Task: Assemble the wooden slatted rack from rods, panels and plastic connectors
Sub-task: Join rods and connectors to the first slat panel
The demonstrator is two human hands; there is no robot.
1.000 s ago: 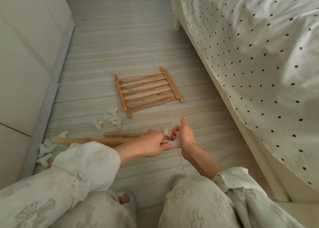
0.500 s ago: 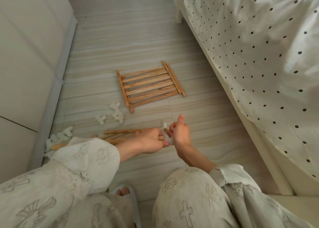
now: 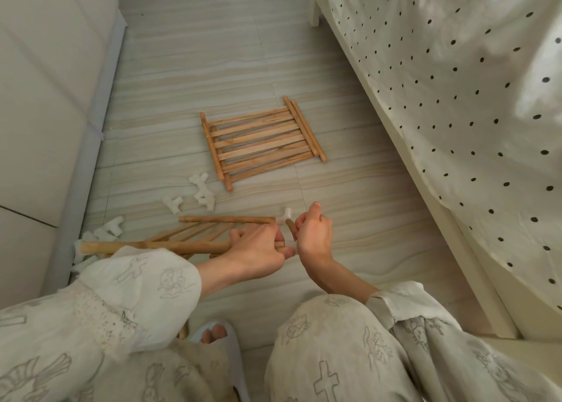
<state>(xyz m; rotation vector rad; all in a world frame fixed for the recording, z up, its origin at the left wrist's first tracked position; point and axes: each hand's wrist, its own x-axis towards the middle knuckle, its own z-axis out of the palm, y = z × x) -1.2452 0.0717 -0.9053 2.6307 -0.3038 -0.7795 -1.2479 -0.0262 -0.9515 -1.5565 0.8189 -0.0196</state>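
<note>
A slatted wooden panel (image 3: 261, 141) lies flat on the floor ahead of me. Nearer, a second slatted panel (image 3: 194, 232) is tilted up off the floor, with a long rod (image 3: 146, 246) along its near edge. My left hand (image 3: 258, 248) grips the right end of that near rod. My right hand (image 3: 313, 231) holds a short wooden rod (image 3: 290, 226) by the panel's right side. A white plastic connector (image 3: 286, 214) sits on the right end of the far rod (image 3: 226, 219), just above my right fingers.
Loose white connectors (image 3: 202, 194) lie on the floor left of the flat panel, and more connectors (image 3: 100, 234) sit by the white cabinet (image 3: 45, 97) on the left. A bed with a dotted sheet (image 3: 456, 97) fills the right side. My knees and a slipper (image 3: 222, 340) are below.
Both hands stay together at the panel's right end. My right hand has shifted a little, and the short rod now shows between its fingers. The camera has tilted further down.
</note>
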